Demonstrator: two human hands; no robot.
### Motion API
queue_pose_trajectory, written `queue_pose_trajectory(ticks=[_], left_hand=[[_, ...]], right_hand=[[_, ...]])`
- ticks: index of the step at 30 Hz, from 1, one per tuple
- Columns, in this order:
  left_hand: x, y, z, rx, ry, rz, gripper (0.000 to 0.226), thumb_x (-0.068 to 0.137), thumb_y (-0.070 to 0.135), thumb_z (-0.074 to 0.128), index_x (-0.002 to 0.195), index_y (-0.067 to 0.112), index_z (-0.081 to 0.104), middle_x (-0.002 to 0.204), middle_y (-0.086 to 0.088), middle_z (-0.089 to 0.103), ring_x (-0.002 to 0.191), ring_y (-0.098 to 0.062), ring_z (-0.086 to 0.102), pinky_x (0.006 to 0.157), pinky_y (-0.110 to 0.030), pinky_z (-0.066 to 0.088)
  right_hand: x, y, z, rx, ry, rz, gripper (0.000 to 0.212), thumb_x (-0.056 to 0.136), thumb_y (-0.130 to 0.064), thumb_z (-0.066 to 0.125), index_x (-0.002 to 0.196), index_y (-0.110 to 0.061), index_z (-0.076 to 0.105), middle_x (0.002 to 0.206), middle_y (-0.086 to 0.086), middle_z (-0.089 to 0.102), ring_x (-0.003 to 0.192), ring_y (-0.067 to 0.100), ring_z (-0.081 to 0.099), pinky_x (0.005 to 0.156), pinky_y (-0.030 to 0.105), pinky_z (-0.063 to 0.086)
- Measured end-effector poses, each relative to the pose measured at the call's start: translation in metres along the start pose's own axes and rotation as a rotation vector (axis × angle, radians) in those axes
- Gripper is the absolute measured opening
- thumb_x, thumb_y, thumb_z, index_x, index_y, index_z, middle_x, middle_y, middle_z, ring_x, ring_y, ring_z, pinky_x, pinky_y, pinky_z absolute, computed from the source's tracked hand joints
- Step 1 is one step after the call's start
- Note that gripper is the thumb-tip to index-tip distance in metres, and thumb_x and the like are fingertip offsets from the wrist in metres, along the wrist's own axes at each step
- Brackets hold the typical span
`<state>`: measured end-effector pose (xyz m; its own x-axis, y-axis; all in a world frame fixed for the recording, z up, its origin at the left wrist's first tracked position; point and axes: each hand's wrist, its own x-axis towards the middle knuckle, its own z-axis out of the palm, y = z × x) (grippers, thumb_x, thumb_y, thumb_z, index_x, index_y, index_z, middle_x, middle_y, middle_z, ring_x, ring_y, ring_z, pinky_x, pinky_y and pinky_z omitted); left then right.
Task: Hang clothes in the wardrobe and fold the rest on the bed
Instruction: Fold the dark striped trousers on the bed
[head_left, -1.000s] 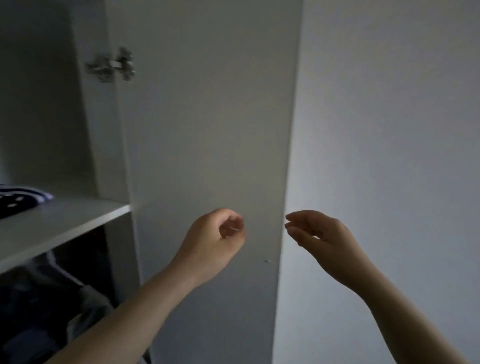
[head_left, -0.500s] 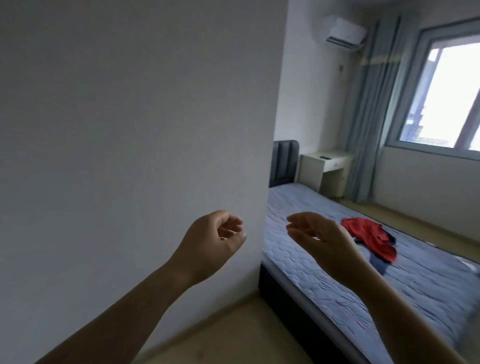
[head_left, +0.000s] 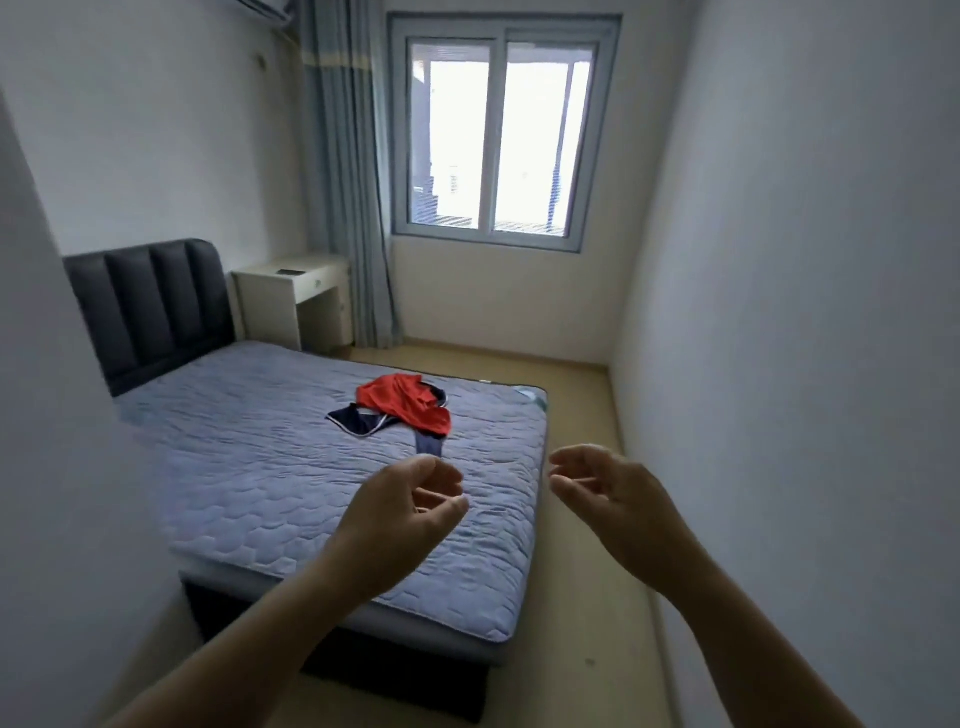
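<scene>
A red garment (head_left: 405, 404) lies crumpled on a dark navy garment (head_left: 358, 420) in the middle of the bed (head_left: 270, 467), which has a blue-grey quilted cover. Both my hands are raised in front of me above the bed's near end, well short of the clothes. My left hand (head_left: 402, 512) has loosely curled fingers and holds nothing. My right hand (head_left: 605, 491) also hangs relaxed and empty. The wardrobe is out of view.
A white wardrobe side panel (head_left: 47, 467) fills the left edge. A dark padded headboard (head_left: 148, 306) and a white bedside desk (head_left: 296, 299) stand at the back left, curtains (head_left: 353, 182) beside the window (head_left: 501, 130). A floor strip (head_left: 582, 597) runs between bed and right wall.
My view has swung right from the open wardrobe and its shelf to the bed and window. Both hands stay raised and empty in about the same pose.
</scene>
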<state>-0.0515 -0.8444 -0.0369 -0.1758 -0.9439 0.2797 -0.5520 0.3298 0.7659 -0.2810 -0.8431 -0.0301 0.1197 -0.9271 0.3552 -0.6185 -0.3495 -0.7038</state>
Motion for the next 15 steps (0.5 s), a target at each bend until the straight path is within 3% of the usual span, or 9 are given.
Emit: queue_pose_trajectory(ticks=[6,15], left_hand=[[0.092,0.012,0.098,-0.012,-0.166,0.06,0.014,0.086,0.026,0.069,0.099,0.024,0.064,0.089,0.014,0.067,0.08,0.003,0.065,0.068,-0.012,0.053],[0.218,0.023,0.216,-0.064,-0.188,0.012,0.016,0.087,0.024,0.067,0.102,0.023,0.064,0.094,0.011,0.068,0.084,-0.001,0.066,0.067,-0.014,0.054]], right_hand=[[0.026,0.089,-0.054,0.011,0.111,0.155,0.021,0.09,-0.026,0.066,0.11,-0.021,0.064,0.094,-0.018,0.066,0.084,-0.005,0.065,0.071,0.008,0.051],[0.121,0.212,-0.122,0.02,0.096,0.188,0.02,0.09,-0.029,0.065,0.109,-0.024,0.064,0.095,-0.016,0.067,0.086,-0.001,0.065,0.075,0.014,0.053]])
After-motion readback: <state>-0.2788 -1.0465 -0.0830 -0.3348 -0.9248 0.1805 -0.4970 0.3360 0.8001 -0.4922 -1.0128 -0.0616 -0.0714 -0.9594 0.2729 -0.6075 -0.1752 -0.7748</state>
